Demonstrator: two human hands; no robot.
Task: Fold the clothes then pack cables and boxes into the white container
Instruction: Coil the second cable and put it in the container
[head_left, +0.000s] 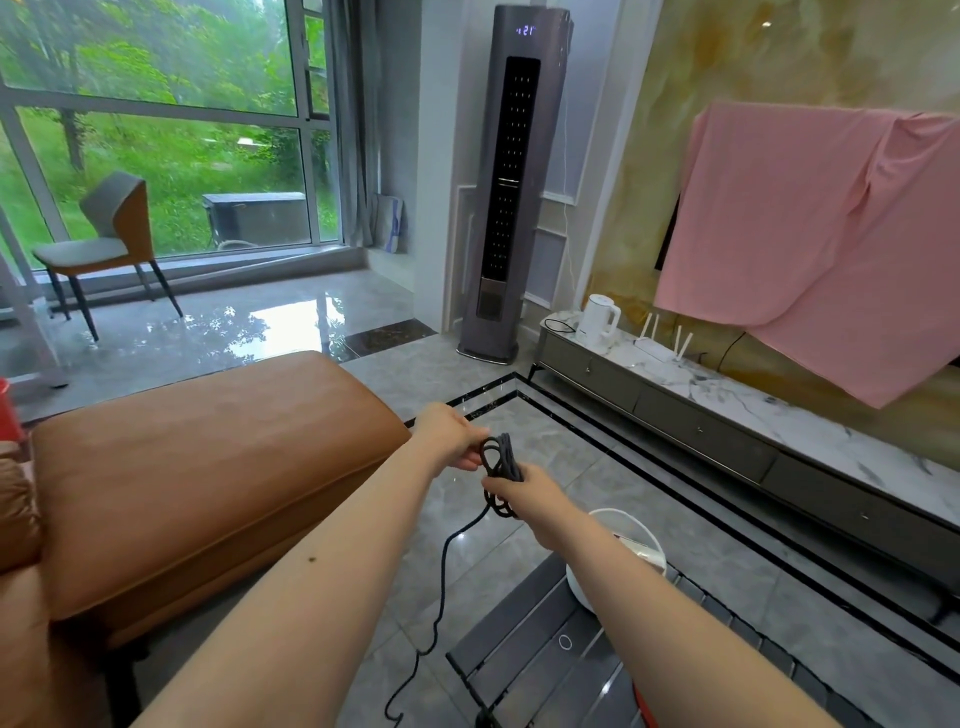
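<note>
My left hand (451, 435) and right hand (530, 493) both grip the coiled cable (500, 457), keeping loops bunched; container (631, 558) waits below.

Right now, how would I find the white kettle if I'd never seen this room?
Find the tall grey air conditioner standing by the wall. Just right of its base starts a long low cabinet with a marble top. The kettle stands on the cabinet's near-left end: a plain white jug with a handle, unlike the flat white router beside it, which has thin antennas.
</note>
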